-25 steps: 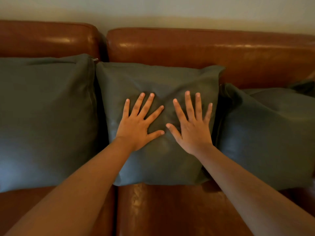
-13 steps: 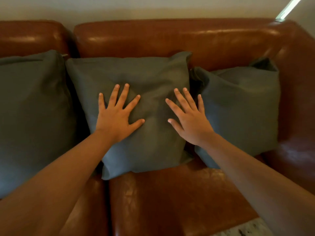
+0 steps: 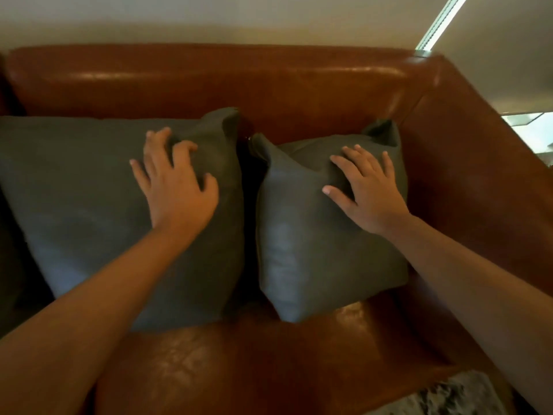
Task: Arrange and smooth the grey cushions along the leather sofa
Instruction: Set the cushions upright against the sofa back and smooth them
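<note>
Two grey cushions lean against the back of the brown leather sofa (image 3: pixel 299 85). My left hand (image 3: pixel 176 187) lies on the upper right part of the middle cushion (image 3: pixel 89 211), fingers curled a little and pressing into the fabric. My right hand (image 3: pixel 368 190) rests flat with spread fingers on the upper part of the right cushion (image 3: pixel 305 250), which is crumpled and tilted, its top corners sticking up. Neither hand grips anything. A dark gap separates the two cushions.
The sofa's right armrest (image 3: pixel 478 190) rises just beyond the right cushion. The bare seat (image 3: pixel 239 363) shows in front. A grey furry rug (image 3: pixel 449 396) lies at the bottom right. A pale wall (image 3: pixel 239 19) stands behind the sofa. A third cushion's dark edge (image 3: pixel 12 280) shows far left.
My view has swung right along the sofa. My right hand left the middle cushion and now lies on the right cushion. My left hand slid toward the middle cushion's right edge.
</note>
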Demonstrator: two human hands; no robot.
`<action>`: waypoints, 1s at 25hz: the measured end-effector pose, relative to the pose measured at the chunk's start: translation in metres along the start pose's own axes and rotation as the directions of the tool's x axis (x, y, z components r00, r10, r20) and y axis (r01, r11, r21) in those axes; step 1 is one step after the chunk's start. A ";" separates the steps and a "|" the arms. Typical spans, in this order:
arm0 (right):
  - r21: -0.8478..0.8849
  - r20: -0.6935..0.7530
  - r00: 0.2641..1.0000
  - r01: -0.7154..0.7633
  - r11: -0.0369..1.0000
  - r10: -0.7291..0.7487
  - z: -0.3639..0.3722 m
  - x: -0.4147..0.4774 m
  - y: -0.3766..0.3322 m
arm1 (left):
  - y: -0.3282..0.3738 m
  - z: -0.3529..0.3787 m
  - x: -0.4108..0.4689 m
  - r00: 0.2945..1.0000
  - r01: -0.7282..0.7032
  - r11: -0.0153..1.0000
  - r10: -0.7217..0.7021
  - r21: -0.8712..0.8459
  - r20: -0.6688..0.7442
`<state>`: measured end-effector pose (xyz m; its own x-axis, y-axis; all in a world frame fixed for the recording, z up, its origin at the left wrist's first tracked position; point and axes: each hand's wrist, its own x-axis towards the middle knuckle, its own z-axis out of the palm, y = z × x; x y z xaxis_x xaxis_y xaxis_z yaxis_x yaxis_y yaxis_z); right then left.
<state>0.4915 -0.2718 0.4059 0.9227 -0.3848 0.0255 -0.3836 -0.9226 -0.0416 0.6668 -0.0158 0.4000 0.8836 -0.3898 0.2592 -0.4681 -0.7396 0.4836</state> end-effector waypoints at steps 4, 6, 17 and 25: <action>0.058 0.112 0.984 0.130 0.990 -0.136 -0.011 0.021 0.044 | 0.097 0.034 0.024 0.975 -0.217 0.969 0.221 -0.118 0.027; 0.109 0.127 0.985 0.103 0.989 -0.117 -0.014 0.034 0.065 | 0.137 0.053 0.036 0.945 -0.284 0.941 0.307 -0.184 0.110; 0.210 0.085 0.993 -0.095 0.973 0.078 -0.023 0.081 0.121 | 0.180 0.120 0.058 0.850 -0.041 0.998 0.011 0.046 0.526; 0.281 0.375 0.903 -0.328 0.902 0.211 -0.010 0.106 0.132 | 0.222 0.134 0.073 0.853 -0.073 0.983 -0.026 0.168 0.522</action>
<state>0.5383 -0.4351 0.4136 0.7666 -0.5316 -0.3601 -0.6374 -0.6979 -0.3266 0.6276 -0.2813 0.4144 0.7674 -0.5993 -0.2279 -0.5239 -0.7910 0.3160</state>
